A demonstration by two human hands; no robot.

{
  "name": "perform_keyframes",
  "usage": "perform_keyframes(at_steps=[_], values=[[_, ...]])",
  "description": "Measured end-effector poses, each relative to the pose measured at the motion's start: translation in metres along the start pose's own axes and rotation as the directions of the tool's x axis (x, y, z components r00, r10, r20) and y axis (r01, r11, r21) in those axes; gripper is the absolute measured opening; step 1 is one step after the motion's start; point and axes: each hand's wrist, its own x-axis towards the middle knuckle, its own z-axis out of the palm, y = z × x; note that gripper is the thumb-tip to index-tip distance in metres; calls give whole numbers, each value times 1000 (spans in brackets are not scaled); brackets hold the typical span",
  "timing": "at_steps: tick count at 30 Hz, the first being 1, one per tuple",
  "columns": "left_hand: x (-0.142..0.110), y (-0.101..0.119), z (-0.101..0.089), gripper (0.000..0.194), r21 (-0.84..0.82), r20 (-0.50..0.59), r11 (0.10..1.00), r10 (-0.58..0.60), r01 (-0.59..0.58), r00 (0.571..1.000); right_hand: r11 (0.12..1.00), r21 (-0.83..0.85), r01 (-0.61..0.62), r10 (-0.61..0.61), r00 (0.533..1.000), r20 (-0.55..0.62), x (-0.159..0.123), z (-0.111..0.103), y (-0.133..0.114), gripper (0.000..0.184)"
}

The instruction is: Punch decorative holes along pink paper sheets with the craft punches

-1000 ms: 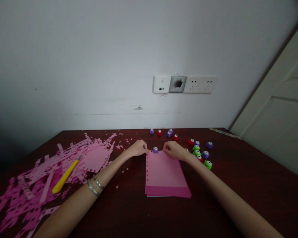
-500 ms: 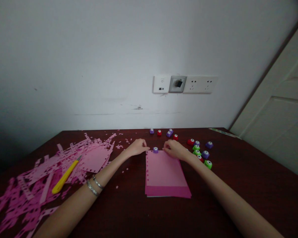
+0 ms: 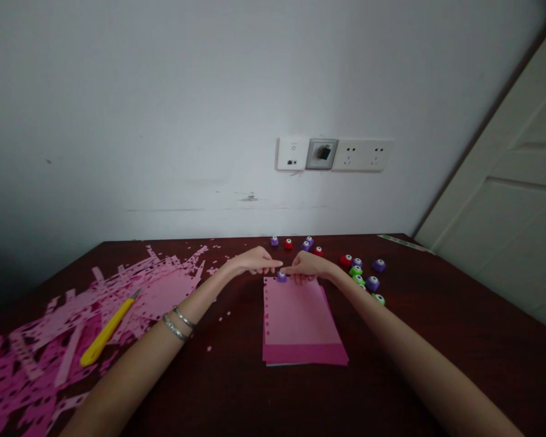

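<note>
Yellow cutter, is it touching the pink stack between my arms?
Apart: the head view shows dark tabletop separating the yellow cutter from the pink stack.

Fourteen small punches (image 3: 372,283) showed on the table (image 3: 414,340): five near its far edge (three purple, two red), eight toward its right edge (three purple, three green, two red), and one purple punch (image 3: 281,277) at the far edge of the single stack of pink paper (image 3: 295,315). Toward the left edge lay one yellow knife (image 3: 109,331) and one heap of paper scraps (image 3: 70,354), too tangled to count, while one narrow strip (image 3: 404,244) lay by the far right corner.
</note>
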Motion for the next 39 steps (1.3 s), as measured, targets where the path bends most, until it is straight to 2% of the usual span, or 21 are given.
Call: perform_keyframes(at_steps=[3,5,9,16,22,30,36,39], values=[[2,4,0,46,-38,151,998,-37,44,988,997,53,-51,47,997,61,5,-1,-2,45],[5,6,0,44,-36,212,998,-48,57,976,993,85,-79,69,992,108,5,-1,-5,43],[16,5,0,44,-16,270,992,-114,123,956,981,120,-153,130,975,182,4,-1,-14,35],[31,1,0,50,-74,391,979,-149,192,908,956,122,-265,228,939,257,14,-5,-22,21],[34,-1,2,50,-100,374,974,-152,203,915,933,180,-311,252,923,290,28,-4,-16,19],[34,-1,3,39,-102,393,967,-177,234,902,928,173,-329,290,932,219,18,-1,-29,23],[16,-3,14,49,-185,234,970,-112,157,966,949,155,-274,255,958,133,10,5,-28,27],[9,-5,19,50,-229,182,966,-78,120,980,958,147,-248,234,967,106,6,8,-27,26]])
